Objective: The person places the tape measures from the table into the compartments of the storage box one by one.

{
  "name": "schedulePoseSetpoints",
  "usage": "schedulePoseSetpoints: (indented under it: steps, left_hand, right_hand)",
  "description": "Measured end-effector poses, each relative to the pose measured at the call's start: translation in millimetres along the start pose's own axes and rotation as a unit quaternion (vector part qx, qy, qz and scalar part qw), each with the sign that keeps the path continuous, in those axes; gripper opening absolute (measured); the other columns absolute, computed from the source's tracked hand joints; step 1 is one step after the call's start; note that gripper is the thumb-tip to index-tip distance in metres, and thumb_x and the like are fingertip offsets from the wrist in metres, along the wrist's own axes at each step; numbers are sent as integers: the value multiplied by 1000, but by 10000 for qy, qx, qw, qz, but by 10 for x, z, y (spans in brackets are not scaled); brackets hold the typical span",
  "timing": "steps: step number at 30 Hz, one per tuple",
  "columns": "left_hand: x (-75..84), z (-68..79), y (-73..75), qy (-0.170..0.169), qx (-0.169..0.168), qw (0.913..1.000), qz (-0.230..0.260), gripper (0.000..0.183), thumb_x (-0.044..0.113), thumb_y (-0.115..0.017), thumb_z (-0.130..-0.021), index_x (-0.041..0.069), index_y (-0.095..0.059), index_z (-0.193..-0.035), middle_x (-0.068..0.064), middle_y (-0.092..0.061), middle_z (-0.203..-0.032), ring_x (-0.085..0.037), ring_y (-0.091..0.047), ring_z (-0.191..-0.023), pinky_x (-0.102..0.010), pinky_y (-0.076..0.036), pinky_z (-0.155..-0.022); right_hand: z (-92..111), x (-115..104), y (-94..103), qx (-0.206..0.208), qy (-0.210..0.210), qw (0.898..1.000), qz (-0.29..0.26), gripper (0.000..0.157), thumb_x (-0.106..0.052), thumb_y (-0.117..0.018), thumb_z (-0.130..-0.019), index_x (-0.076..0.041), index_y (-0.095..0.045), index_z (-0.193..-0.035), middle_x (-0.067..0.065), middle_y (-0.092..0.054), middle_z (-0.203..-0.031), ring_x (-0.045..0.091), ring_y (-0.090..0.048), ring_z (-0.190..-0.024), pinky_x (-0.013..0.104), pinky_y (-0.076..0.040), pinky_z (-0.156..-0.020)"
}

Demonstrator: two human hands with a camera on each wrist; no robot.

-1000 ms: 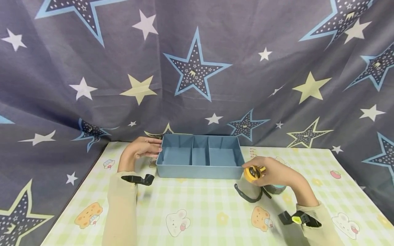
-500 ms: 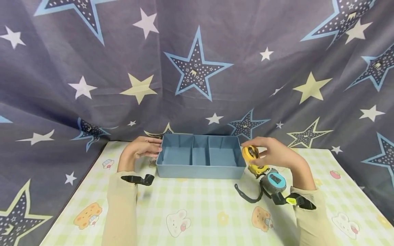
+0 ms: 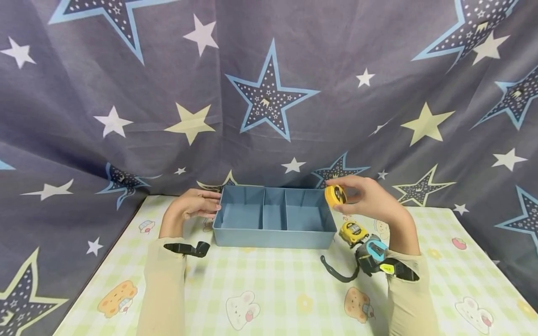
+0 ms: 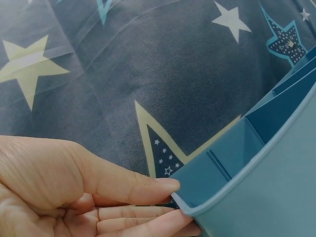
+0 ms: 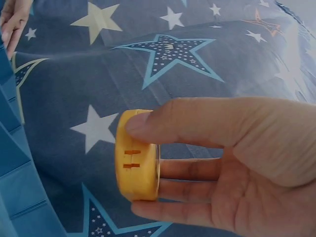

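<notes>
1. The person's bare left grip [image 4: 69,177] touches the corner of a blue, open-topped plastic box [image 4: 266,180], thumb tip at the rim, fingers below.
2. Dark blue-grey fabric [image 4: 163,61] printed with stars spreads behind.

On the table [image 3: 281,294], the box [image 3: 275,237] has the left hand [image 3: 195,203] at its left end; the right hand [image 3: 365,198], the held tape measure [image 3: 335,196] and two more tape measures [image 3: 352,232] at its right; the curtain [image 3: 252,154] behind.

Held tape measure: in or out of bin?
Out: right wrist view shows backdrop between the held tape measure and blue bin.
</notes>
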State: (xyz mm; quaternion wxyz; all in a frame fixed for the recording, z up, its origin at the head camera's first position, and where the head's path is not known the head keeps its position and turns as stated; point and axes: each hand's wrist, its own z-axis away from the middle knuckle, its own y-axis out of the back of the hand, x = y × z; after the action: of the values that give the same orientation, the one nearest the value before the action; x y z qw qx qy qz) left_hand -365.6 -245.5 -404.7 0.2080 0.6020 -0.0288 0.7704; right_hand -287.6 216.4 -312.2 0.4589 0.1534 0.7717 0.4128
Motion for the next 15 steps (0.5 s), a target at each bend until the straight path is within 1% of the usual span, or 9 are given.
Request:
schedulePoseSetpoints:
  steps: [1, 4, 7, 11, 13, 15]
  left_hand:
    - [1, -2, 1, -12, -11, 10000, -5, 63, -1, -67, -92, -9, -44, -150, -33, -48, -148, -25, -73, -109, -32, -64, -89]
    - [-3, -6, 9, -17, -10, 10000, 15, 64, -1, -68, -91, -10, -43, -149, -33, -50, -146, -24, -74, -105, -32, -64, -87]
    - [-10, 1, 18, -35, -49, 10000, -12, 65, 0, -68, -91, -11, -41, -150, -33, -49, -146, -24, -74, -104, -32, -65, -86]
    - [-11, 8, 11, -29, -35, 10000, 7, 63, -1, -67, -92, -10, -43, -150, -33, -48, -147, -28, -73, -108, -32, -64, -87]
    - [-8, 9, 4, -29, 0, 10000, 33, 62, -2, -67, -92, -9, -44, -149, -33, -49, -147, -28, -73, -108, -32, -64, -87]
    - [-5, 7, 2, -32, 14, 10000, 45, 62, -2, -67, -92, -10, -44, -149, -32, -50, -146, -27, -74, -106, -32, -64, -87]
  right_hand:
    - [-7, 3, 7, 48, -9, 10000, -30, 58, -7, -82, -86, -16, -63, -140, 6, -65, -134, 19, -64, -100, 37, -62, -95]
    - [-10, 1, 17, 217, 26, 9997, -117, 57, -9, -81, -87, -16, -62, -141, 8, -62, -141, 25, -65, -118, 39, -61, -98]
    - [-6, 0, 6, 424, 28, 9990, -162, 56, -10, -80, -88, -13, -61, -142, 10, -61, -142, 30, -62, -125, 43, -59, -100]
    - [-20, -10, 4, 795, 1, 9967, -178, 58, -6, -79, -88, -9, -60, -142, 10, -62, -139, 27, -61, -124, 43, -59, -100]
    - [-39, -22, 21, 973, 30, 9951, -151, 58, -6, -79, -88, -8, -60, -143, 9, -62, -137, 21, -60, -122, 41, -59, -99]
    - [-65, -26, 46, 1118, 71, 9937, -99, 59, -6, -80, -87, -9, -60, -143, 9, -63, -136, 14, -61, -119, 35, -60, -96]
